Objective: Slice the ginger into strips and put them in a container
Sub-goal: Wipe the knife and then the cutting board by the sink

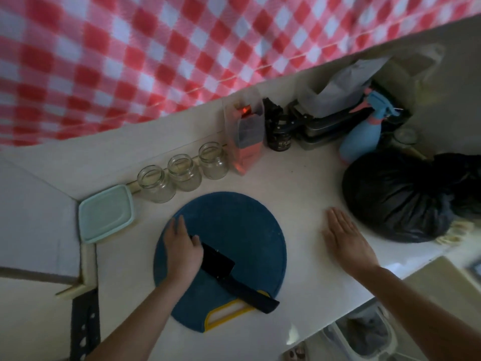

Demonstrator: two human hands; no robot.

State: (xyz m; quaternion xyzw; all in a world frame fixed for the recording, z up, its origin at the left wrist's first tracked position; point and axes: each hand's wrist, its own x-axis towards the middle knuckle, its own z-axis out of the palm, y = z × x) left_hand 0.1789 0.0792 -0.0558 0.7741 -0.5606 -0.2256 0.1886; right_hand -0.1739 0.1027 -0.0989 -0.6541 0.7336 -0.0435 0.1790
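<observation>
Along the back edge of the surface stand three clear, open jars [183, 175], with a lidded pale green box [105, 213] at the left corner, contents hidden. A bulging black bag [395, 199] sits just beside the right hand [343, 238], which lies flat with straight fingers. The left hand [179, 248] lies flat on the blue cutting board [234, 230], touching the black knife [221, 264]. The ginger cannot be made out.

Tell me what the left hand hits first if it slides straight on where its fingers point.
Probably the middle glass jar by the wall, past the edge of the cutting board; the line of the left hand is uncertain.
</observation>
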